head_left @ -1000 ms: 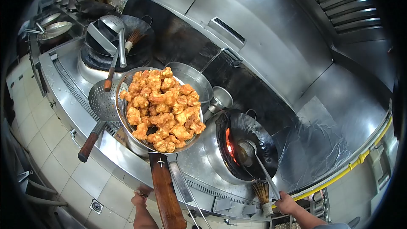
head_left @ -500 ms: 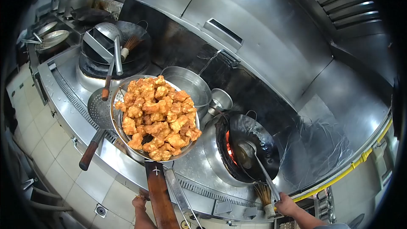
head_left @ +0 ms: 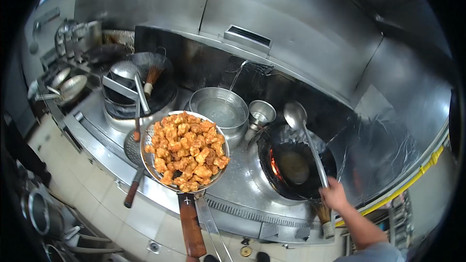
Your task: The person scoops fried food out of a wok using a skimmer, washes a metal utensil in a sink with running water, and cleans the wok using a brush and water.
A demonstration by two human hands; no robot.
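My right hand (head_left: 334,194) is closed around the long metal handle of a ladle (head_left: 294,115). The ladle's bowl is raised above the back left rim of a wok (head_left: 327,157), which has some liquid at its bottom. Orange flame shows at the wok's left side. Fried golden pieces (head_left: 187,153) fill a round strainer with a wooden handle (head_left: 191,225), left of the wok. No clear part of my left hand shows; a small reddish patch below the wooden handle is too small to make out.
Behind the strainer stands a pot of clear liquid (head_left: 218,109), beside a small metal pot (head_left: 262,111). A perforated ladle (head_left: 132,150) lies at the left, before another wok (head_left: 162,92). A bamboo brush (head_left: 322,213) hangs at the front edge; a yellow pipe (head_left: 398,189) runs along the right.
My right hand has moved up and lifted the ladle out of the wok toward its back rim. My left hand has left the place by the counter's front edge. The view has shifted.
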